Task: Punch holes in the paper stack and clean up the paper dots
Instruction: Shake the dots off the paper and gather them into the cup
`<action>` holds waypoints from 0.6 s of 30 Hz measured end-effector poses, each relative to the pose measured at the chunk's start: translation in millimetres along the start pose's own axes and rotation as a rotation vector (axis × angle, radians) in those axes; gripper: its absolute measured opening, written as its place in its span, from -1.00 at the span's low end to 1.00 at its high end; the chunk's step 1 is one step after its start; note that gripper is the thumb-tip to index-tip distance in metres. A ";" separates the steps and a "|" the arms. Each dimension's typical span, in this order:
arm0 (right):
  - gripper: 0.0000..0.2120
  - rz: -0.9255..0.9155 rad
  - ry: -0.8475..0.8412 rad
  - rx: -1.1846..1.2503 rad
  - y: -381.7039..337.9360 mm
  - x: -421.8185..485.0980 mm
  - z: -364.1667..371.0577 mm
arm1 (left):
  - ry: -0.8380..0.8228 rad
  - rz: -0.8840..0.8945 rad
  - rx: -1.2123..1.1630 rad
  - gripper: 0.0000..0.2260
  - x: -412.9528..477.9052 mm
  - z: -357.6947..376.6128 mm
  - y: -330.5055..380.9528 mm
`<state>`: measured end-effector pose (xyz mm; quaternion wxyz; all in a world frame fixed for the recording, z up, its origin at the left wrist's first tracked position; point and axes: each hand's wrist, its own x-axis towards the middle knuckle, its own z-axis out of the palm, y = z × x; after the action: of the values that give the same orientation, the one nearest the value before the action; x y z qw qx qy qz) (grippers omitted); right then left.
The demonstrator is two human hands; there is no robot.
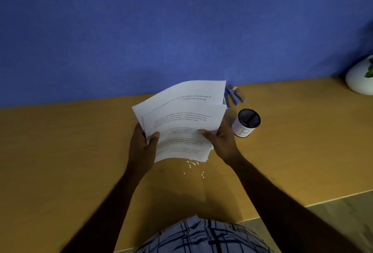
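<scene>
The left hand [144, 141] grips the left edge of the paper stack [181, 119], thumb pressed on the top sheet and fingers wrapped behind. The stack is held up above the desk [70, 151], just in front of the person's chest, and it is not squared: the white sheets are fanned so that several printed pages show one behind another, each with a few lines of small black text. The farthest sheets curve upward and away toward the blue wall [141, 30], while the nearest sheet droops at its lower edge. Any punched holes cannot be made out. Directly under the stack's lower right corner, a scatter of small white paper dots [192, 164] lies on the yellow desk, with a few stragglers a little nearer the person. The right hand [221, 141] clasps the right edge of the stack, thumb on top, fingers underneath. Beyond the stack's upper right corner, a blue punch or stapler [235, 95] lies by the wall, partly hidden by paper. Near it stands a white cup with a black mesh rim [245, 123]. At the far right sits a round white planter [360, 79].
</scene>
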<state>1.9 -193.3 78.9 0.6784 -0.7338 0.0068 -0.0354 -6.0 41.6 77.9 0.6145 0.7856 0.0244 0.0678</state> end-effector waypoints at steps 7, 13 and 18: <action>-0.72 0.128 -0.027 -0.207 20.5 -7.1 -1.3 | -0.062 -0.100 0.075 -0.65 -5.9 -1.7 -34.1; -0.72 0.076 -0.028 -0.227 13.1 -2.5 4.7 | -0.031 -0.091 0.081 -0.68 -5.8 1.6 -36.6; -0.69 0.057 -0.061 -0.148 -3.6 6.8 14.8 | 0.009 -0.056 0.057 -0.64 5.7 -12.5 -27.5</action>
<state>9.4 -178.7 81.7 0.6229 -0.7822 0.0094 0.0070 -0.8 61.1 54.6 0.5934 0.8015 0.0513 0.0534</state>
